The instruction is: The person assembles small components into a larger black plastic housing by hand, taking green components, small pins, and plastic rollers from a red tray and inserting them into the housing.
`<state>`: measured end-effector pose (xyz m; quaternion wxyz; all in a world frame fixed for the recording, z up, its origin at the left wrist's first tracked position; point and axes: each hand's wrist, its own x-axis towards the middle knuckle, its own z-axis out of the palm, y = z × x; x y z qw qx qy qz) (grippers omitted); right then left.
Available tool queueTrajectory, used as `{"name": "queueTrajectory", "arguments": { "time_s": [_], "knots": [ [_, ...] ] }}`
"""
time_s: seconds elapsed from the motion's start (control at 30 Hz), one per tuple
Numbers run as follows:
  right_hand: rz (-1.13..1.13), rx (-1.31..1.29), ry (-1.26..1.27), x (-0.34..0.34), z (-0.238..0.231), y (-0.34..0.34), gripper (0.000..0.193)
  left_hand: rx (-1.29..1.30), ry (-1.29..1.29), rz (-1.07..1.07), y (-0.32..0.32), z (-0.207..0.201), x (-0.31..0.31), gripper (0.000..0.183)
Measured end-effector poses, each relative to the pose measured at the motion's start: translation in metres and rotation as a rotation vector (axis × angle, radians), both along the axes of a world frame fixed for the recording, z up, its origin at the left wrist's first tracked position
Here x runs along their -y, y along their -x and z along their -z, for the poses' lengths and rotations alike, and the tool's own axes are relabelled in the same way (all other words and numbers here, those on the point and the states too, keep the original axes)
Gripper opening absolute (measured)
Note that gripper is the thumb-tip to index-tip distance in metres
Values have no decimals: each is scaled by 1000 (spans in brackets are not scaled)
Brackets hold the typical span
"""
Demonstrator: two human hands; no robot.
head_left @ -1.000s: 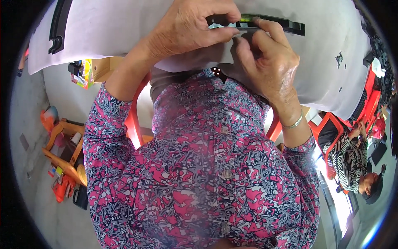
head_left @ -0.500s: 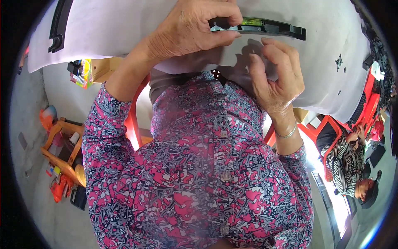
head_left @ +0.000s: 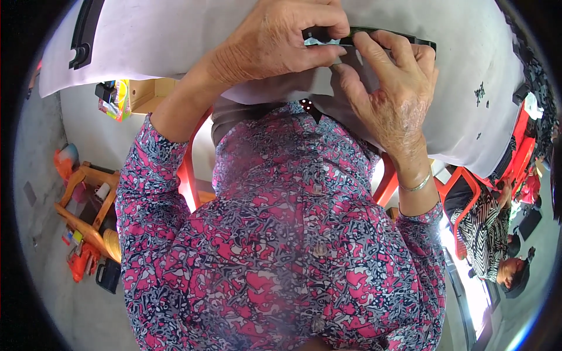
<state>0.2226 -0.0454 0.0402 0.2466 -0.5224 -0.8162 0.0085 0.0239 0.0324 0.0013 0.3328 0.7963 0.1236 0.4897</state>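
Note:
A long black plastic strip (head_left: 322, 34) with a shiny, pale insert lies across the pale tabletop in front of me. My left hand (head_left: 281, 44) is closed on its left end, thumb on the near side and fingers on the far side. Over the strip's middle, my right hand (head_left: 395, 82) rests with curled fingertips on it and the thumb lower, near its front edge. The right hand hides most of the strip, including its yellow-green part; the black right end still shows past the knuckles.
Another black strip (head_left: 86, 32) lies at the table's far left. Small black bits (head_left: 480, 93) are scattered to the right, by a heap of black parts (head_left: 541, 105). An open cardboard box (head_left: 149, 96) and a wooden stand (head_left: 88, 205) are on the left. A seated person (head_left: 486, 234) is at right.
My right hand has moved up and forward from beside the strip onto its middle. The left hand keeps its grip and has shifted slightly right with the strip.

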Motion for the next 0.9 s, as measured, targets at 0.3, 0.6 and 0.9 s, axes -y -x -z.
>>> {"name": "queueTrajectory", "arguments": {
  "time_s": [0.3, 0.6, 0.9],
  "knots": [
    [-46, 86, 221, -6, -25, 4, 40, 55, -32, -2, -3, 5, -2, 21],
    [-96, 93, 188, -5, -27, 7, 39, 154, -36, 4, -2, 15, -3, 20],
    [86, -481, 248, -3, -29, -34, 12, 36, -2, 72, 3, -7, 1, 19]
  ]
}}
